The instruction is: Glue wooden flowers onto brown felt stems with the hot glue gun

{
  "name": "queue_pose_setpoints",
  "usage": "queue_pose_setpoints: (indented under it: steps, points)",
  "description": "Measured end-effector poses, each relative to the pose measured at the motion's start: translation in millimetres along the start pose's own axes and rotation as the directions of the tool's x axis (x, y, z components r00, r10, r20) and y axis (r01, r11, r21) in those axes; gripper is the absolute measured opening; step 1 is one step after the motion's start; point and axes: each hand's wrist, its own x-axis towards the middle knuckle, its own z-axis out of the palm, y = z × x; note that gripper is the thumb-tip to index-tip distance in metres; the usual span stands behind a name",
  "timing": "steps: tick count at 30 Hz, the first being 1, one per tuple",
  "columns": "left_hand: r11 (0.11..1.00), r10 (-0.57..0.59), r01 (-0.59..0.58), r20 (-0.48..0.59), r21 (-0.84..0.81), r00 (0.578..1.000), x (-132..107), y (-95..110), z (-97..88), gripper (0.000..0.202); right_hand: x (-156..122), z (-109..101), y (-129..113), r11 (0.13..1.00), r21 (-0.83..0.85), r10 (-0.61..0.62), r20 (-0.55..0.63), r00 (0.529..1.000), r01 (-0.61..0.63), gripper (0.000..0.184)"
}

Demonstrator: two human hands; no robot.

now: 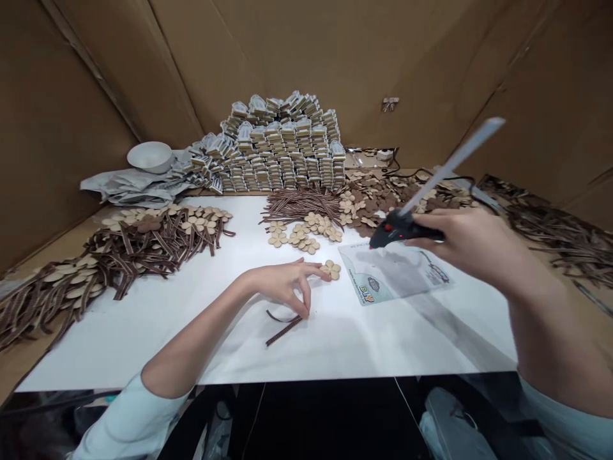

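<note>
My left hand (286,287) pinches a folded brown ribbon (283,331) between thumb and a finger, its two tails spread toward the left. Another outstretched finger of that hand reaches the edge of a beige flower-shaped piece (332,269) lying flat on the white sheet. In my right hand (472,246) is a black glue gun (397,229), raised above a printed clear plastic sheet (371,284). A long translucent glue stick (454,160) juts up from the gun's back, and its nozzle points down to the left.
Behind my hands lie loose beige flowers (306,233) and brown strips (301,207). A tall stack of small pieces (287,144) leans near the cardboard wall. Finished-looking ribboned flowers (158,239) heap at left, below a white bowl (150,156). More strips (560,236) lie at right.
</note>
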Motion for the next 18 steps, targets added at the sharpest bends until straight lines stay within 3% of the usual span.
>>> queue_pose_setpoints:
  steps: [3, 6, 9, 15, 18]
  points:
    - [1.000, -0.015, 0.015, 0.001, -0.010, 1.000, 0.2, 0.6, -0.3, 0.006, -14.0, 7.9, 29.8, 0.963, 0.183, 0.203, -0.016, 0.979, -0.196, 0.034]
    - [0.999, -0.021, 0.021, -0.010, -0.046, 1.000, 0.7, -0.1, 0.3, 0.006, -26.0, 37.4, 54.2, 0.751, 0.560, 0.394, 0.044, 0.918, -0.349, 0.043]
    - [0.996, 0.003, -0.005, -0.024, -0.087, 1.000, -0.1, 0.0, 0.0, 0.007, -33.7, 66.5, 65.8, 0.595, 0.684, 0.451, 0.150, 0.880, -0.422, 0.043]
    - [0.954, 0.103, -0.131, -0.115, -0.271, 0.988, -9.9, 3.8, -10.6, 0.008, -40.6, 80.0, 63.4, 0.622, 0.649, 0.404, 0.212, 0.890, -0.437, 0.040]
    - [0.918, 0.066, -0.157, -0.248, -0.366, 0.966, -13.6, 1.8, -15.1, 0.004, -40.9, 78.2, 60.2, 0.663, 0.615, 0.389, 0.205, 0.898, -0.428, 0.042]
